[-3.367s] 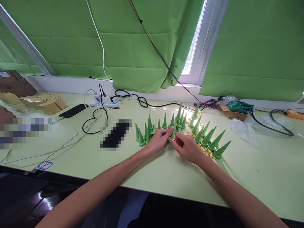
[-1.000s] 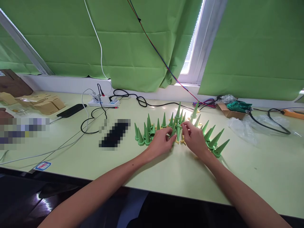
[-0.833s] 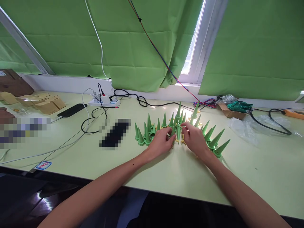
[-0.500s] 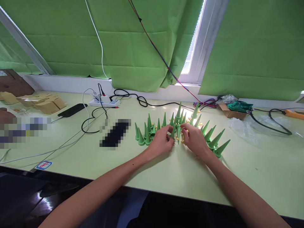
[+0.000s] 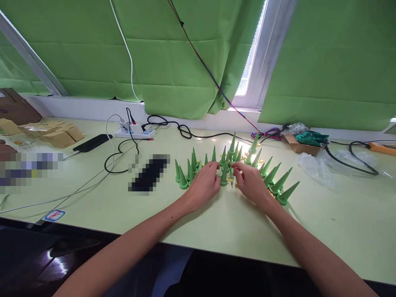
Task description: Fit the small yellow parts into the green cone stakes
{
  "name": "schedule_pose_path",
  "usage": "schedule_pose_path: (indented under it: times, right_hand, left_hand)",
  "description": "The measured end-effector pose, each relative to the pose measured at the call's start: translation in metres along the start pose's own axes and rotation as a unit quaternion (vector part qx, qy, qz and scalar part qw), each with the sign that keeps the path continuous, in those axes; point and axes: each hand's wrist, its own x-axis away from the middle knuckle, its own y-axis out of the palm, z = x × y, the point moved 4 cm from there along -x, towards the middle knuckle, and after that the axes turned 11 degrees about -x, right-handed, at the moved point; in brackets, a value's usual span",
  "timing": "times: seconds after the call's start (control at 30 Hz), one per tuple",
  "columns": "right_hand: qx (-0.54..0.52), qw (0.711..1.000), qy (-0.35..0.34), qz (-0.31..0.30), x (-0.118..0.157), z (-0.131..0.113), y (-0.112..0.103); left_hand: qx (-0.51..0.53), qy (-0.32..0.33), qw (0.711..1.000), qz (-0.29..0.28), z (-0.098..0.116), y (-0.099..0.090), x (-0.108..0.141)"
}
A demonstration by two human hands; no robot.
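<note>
Green plastic cone spikes point(image 5: 182, 180) with round collars stand in a spread cluster on the table, several with small yellow valve-like pieces point(image 5: 229, 180) around them. My left hand point(image 5: 204, 181) is among the left spikes, its fingers curled together; what they hold, if anything, is hidden behind the hand. Just right of it, one spike point(image 5: 224, 177) stands upright, apart from the fingers. My right hand point(image 5: 250, 180) pinches with thumb and forefinger at a spike point(image 5: 232, 180) that points down, its upper part partly covered. More spikes point(image 5: 283, 181) lean outward beyond my right wrist.
A dark pixelated rectangle point(image 5: 150, 173) lies left of the spikes. Behind are a white power strip point(image 5: 136, 131), black cables point(image 5: 185, 131) and a black flat device point(image 5: 93, 143). Small cardboard boxes point(image 5: 63, 138) sit far left. Clear plastic bags point(image 5: 318, 167) and an open carton point(image 5: 301, 144) lie right.
My left hand has moved a little left, away from a spike that now shows upright beside it, and its fingers have closed together. My right hand has barely moved.
</note>
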Motion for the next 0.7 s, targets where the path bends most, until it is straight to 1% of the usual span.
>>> schedule_pose_path:
  times: [0.1,0.17,0.37,0.53,0.7]
  right_hand:
    - [0.002,1.0,0.0,0.004,0.001,0.0,0.001]
    - [0.004,1.0,0.002,0.003,0.001,-0.001,0.001]
    - [0.0,1.0,-0.001,-0.004,0.002,-0.003,0.002]
    - [0.002,1.0,0.005,-0.009,0.002,-0.005,0.002]
    - [0.011,1.0,0.006,-0.013,0.002,-0.006,0.003]
  left_hand:
    - [-0.04,-0.006,0.998,-0.04,-0.002,0.004,0.0]
    - [-0.055,-0.004,0.997,-0.056,-0.002,0.006,0.001]
    - [-0.036,0.027,0.997,-0.06,-0.004,0.013,0.003]
    - [-0.037,0.029,0.997,-0.066,-0.009,0.019,0.004]
    - [-0.042,0.025,0.996,-0.074,-0.009,0.021,0.005]
